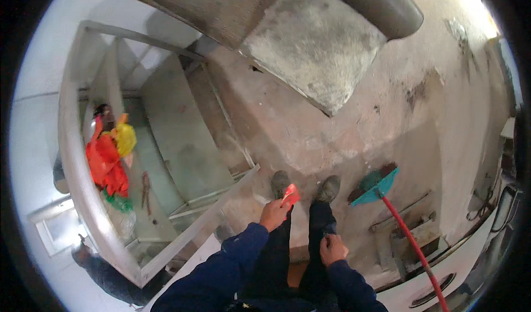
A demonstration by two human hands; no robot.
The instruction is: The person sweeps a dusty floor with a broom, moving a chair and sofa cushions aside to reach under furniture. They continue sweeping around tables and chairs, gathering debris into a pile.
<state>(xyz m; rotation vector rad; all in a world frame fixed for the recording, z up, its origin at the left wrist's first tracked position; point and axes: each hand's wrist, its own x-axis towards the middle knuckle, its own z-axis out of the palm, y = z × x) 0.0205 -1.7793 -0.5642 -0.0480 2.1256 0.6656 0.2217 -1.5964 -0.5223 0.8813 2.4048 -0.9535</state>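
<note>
Head view: left hand (274, 213) pinches a red scraper (290, 195) — its flat blade slanting up and rightward, above the shoes (330, 188); right hand (333, 249) curled, holding nothing.

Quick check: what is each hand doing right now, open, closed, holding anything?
Left hand: closed on a small red thing.
Right hand: resting by the thigh, holds nothing visible; open or closed cannot be told.

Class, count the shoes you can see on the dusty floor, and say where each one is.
2. The left shoe stands just above the left hand; the right shoe stands beside it, left of the teal broom head. None seems hidden.
</note>
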